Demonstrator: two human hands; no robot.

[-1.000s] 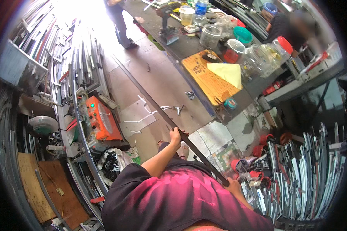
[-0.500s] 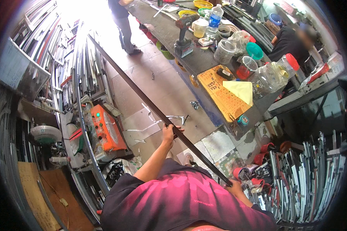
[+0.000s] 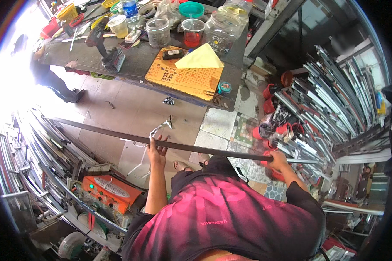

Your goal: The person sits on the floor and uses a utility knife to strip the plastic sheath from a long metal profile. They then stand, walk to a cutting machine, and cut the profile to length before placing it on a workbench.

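Note:
A long, dark brown metal bar (image 3: 196,148) stretches across in front of my body, its right end slightly lower than its far left end. My left hand (image 3: 156,154) supports it near the middle from below, with the thumb on one side and the fingers partly spread on the other. Around the right end of the bar, my right hand (image 3: 278,161) is closed. The bar's left end reaches over the stacked metal profiles (image 3: 26,152). It hangs above the tiled floor, between me and the workbench (image 3: 135,71).
A cordless drill (image 3: 103,48), an orange written board (image 3: 178,82), a yellow sheet (image 3: 201,58) and plastic jars (image 3: 157,32) occupy the bench. An orange machine (image 3: 111,193) stands lower left. Upright profiles (image 3: 335,95) and red baskets (image 3: 270,104) fill the right. Another person (image 3: 52,80) stands far left.
My view has turned to the right. The bar has swung from a steep diagonal to nearly crosswise, and both hands remain on it.

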